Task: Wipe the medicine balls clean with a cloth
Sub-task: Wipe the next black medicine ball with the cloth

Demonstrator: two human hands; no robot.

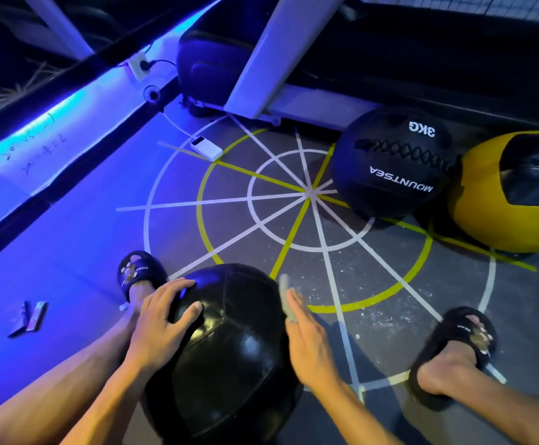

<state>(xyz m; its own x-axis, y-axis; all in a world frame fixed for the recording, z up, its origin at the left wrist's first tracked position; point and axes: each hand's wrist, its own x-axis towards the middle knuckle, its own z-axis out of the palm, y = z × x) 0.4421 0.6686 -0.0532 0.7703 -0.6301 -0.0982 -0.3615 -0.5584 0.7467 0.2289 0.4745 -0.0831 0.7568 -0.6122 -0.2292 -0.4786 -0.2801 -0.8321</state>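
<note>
- Medicine ball [229, 348], black, sits on the floor [69, 252] between the person's feet, near the frame's bottom edge.
- Left hand [162, 319] rests on its top left, fingers [178, 285] spread flat, steadying it.
- Right hand [306, 342] lies straight against its right side, apparently pressing a pale cloth [285, 295]; unclear.
- Judgement: wiping is under way; next, turn the ball, then the 3KG ball [393, 162] and yellow ball [512, 191].
</note>
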